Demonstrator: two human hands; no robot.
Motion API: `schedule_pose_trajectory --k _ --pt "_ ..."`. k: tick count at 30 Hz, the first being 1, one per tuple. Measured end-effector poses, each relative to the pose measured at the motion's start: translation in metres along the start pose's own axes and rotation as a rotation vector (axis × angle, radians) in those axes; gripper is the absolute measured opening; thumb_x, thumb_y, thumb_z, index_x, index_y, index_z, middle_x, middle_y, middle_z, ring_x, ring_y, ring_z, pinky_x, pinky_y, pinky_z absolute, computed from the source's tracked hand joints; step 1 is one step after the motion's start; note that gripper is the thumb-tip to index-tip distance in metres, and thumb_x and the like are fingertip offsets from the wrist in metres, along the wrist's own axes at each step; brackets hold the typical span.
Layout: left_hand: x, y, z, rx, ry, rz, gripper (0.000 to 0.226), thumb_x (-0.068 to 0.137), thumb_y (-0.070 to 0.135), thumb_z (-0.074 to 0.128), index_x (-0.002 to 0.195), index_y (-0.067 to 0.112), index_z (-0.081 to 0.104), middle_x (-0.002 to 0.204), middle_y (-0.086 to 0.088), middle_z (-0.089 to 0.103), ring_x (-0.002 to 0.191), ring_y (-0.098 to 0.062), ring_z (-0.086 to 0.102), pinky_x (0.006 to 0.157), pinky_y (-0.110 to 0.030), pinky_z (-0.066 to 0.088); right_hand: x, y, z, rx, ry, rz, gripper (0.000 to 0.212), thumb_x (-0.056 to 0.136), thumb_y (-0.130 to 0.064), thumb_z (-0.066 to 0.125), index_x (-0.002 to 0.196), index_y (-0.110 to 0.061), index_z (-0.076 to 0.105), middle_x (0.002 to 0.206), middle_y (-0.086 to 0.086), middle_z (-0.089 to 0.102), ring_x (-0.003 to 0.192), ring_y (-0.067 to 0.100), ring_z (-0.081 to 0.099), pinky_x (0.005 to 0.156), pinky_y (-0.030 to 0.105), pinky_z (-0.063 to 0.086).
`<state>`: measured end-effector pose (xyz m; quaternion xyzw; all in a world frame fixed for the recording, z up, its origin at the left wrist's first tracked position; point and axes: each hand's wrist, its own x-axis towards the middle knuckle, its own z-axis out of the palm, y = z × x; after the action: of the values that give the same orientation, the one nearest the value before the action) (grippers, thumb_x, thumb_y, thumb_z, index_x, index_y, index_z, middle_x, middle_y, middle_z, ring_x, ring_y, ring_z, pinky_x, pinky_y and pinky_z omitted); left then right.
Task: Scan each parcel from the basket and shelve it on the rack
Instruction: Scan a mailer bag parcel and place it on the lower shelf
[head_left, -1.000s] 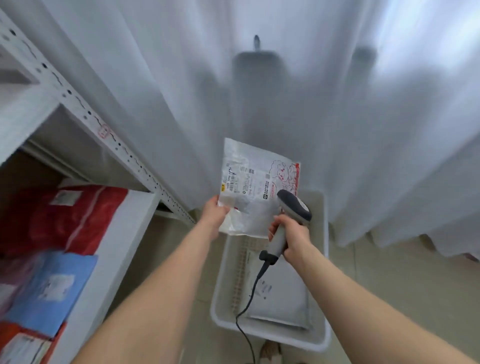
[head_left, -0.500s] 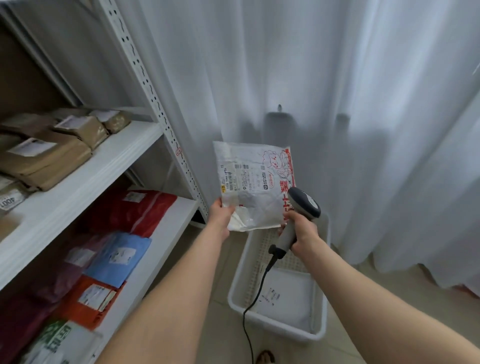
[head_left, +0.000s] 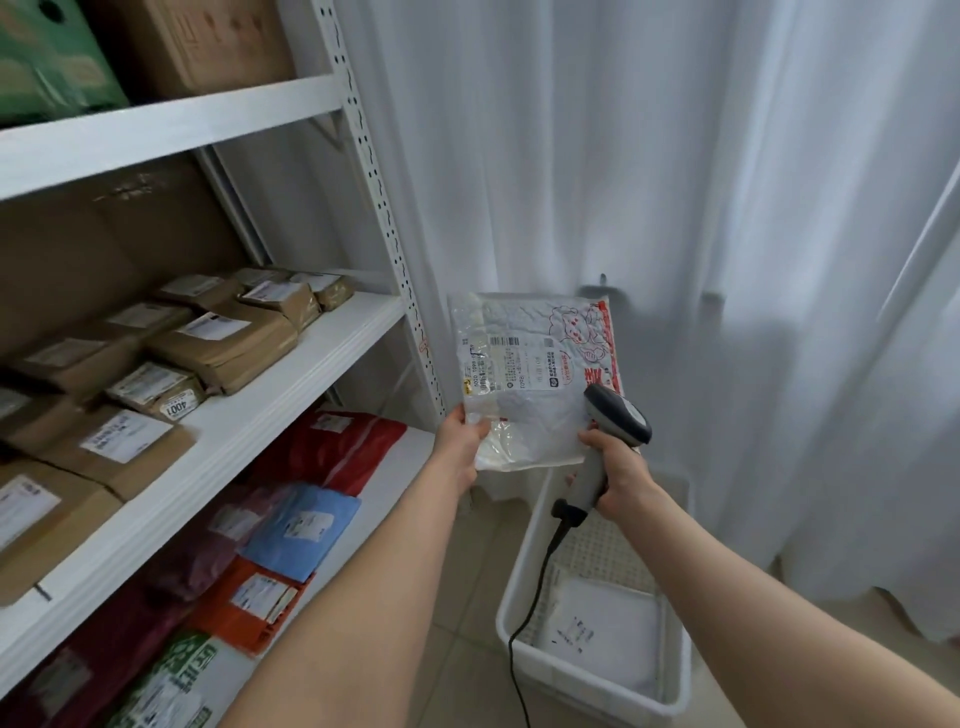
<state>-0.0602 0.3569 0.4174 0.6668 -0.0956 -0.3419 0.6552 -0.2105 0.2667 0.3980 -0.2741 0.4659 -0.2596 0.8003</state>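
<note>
scanning is the step in hand. we hold the parcel (head_left: 524, 379) upright above the far end of the basket (head_left: 592, 685), label side toward us. our left hand (head_left: 460, 447) pinches the parcel's lower left corner, thumb on the front face. our right hand (head_left: 618, 473) is wrapped round the grip of the scanner (head_left: 615, 418), whose head sits just in front of the parcel's lower right corner and is turned toward its face. the cable (head_left: 535, 587) hangs down over the basket's left wall. we cannot tell whether the read has registered.

next move, as we judge it: confirm the scan, then carry the parcel left of the basket to the rack (head_left: 291, 382). this calls for a one-handed carry by the left hand, since the right one is occupied with the scanner.

edges and room: the rack's upright (head_left: 384, 208) stands just left of the basket, between the parcel and the shelves, so the parcel must pass in front of it. the middle shelf, up and left of the basket, carries brown parcels (head_left: 223, 348), with bare board along its front edge. the lower shelf holds coloured bags (head_left: 337, 447), with bare board at the end nearest the basket. a curtain (head_left: 623, 156) hangs close behind the basket. one white parcel (head_left: 597, 629) lies flat in the basket's near end.
</note>
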Motion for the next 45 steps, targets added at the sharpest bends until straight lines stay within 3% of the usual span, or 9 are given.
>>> schedule_pose_trajectory --k 8,12,16,24,28,33,36,40,45 --pt "0.003 0.019 -0.046 0.036 -0.09 0.018 0.044 0.093 -0.011 0.045 0.13 0.012 0.049 0.117 -0.011 0.061 0.093 -0.026 0.064 0.079 -0.043 0.055 -0.018 0.03 0.033 0.059 0.001 0.011 0.031 0.083 -0.002 0.067 0.111 -0.01 0.058 0.097 0.011 0.068 0.083 0.025 0.065 0.066 0.037 0.052" --pt "0.0 0.023 -0.061 0.072 -0.211 -0.066 0.052 0.092 -0.015 0.042 0.136 0.011 0.043 0.13 -0.015 0.056 0.113 -0.034 0.059 0.084 -0.046 0.052 -0.025 0.035 0.043 0.075 -0.015 0.007 0.032 0.082 -0.005 0.069 0.111 -0.013 0.061 0.097 0.01 0.07 0.085 0.027 0.065 0.063 0.04 0.05" --pt "-0.003 0.025 -0.072 0.072 -0.295 -0.101 0.057 0.087 -0.021 0.039 0.137 0.007 0.043 0.131 -0.017 0.056 0.117 -0.035 0.057 0.085 -0.045 0.052 -0.025 0.04 0.052 0.053 -0.001 -0.016 0.038 0.079 -0.001 0.069 0.115 -0.01 0.063 0.105 0.012 0.071 0.093 0.03 0.067 0.08 0.046 0.055" --pt "-0.002 0.039 -0.075 -0.104 -0.173 -0.151 0.044 0.083 0.004 0.069 0.125 0.003 0.056 0.113 -0.017 0.067 0.106 -0.035 0.064 0.085 -0.051 0.053 -0.023 0.043 0.06 -0.082 0.015 -0.129 0.026 0.079 0.008 0.064 0.1 -0.007 0.063 0.101 0.015 0.067 0.084 0.029 0.064 0.091 0.049 0.053" --pt "0.005 0.036 -0.072 -0.029 -0.066 -0.049 0.033 0.084 0.0 0.067 0.116 -0.001 0.059 0.113 -0.018 0.066 0.098 -0.031 0.066 0.076 -0.043 0.054 -0.022 0.04 0.061 -0.148 0.023 -0.119 0.023 0.082 0.006 0.064 0.099 -0.009 0.059 0.088 0.01 0.063 0.073 0.024 0.059 0.068 0.038 0.051" --pt "0.017 0.044 -0.082 0.499 0.08 0.177 0.03 0.085 0.01 0.07 0.113 0.005 0.063 0.114 -0.01 0.067 0.101 -0.027 0.065 0.084 -0.034 0.053 -0.017 0.032 0.06 -0.228 0.133 -0.205 0.017 0.083 -0.001 0.068 0.084 -0.012 0.056 0.078 0.007 0.056 0.078 0.025 0.054 0.075 0.038 0.046" --pt "0.013 0.053 -0.084 0.944 -0.075 0.226 0.03 0.086 0.015 0.068 0.115 0.015 0.064 0.108 -0.003 0.068 0.09 -0.019 0.064 0.073 -0.028 0.05 -0.017 0.023 0.065 -0.192 0.075 -0.256 0.016 0.082 0.0 0.069 0.081 -0.012 0.06 0.085 0.009 0.063 0.086 0.024 0.061 0.084 0.041 0.051" --pt "0.004 0.063 -0.078 1.091 -0.336 0.185 0.026 0.087 0.011 0.066 0.113 0.017 0.063 0.102 0.0 0.066 0.087 -0.015 0.063 0.073 -0.028 0.054 -0.019 0.014 0.077 -0.209 0.002 -0.257 0.016 0.076 0.004 0.068 0.085 -0.008 0.062 0.08 0.009 0.062 0.076 0.024 0.059 0.075 0.044 0.056" --pt "0.0 0.071 -0.084 1.205 -0.402 0.143 0.018 0.089 0.013 0.065 0.106 0.018 0.064 0.111 -0.003 0.067 0.098 -0.02 0.065 0.088 -0.037 0.052 -0.017 0.017 0.075 -0.219 -0.044 -0.215 0.013 0.08 0.003 0.069 0.087 -0.005 0.062 0.071 0.006 0.06 0.064 0.018 0.056 0.07 0.034 0.051"
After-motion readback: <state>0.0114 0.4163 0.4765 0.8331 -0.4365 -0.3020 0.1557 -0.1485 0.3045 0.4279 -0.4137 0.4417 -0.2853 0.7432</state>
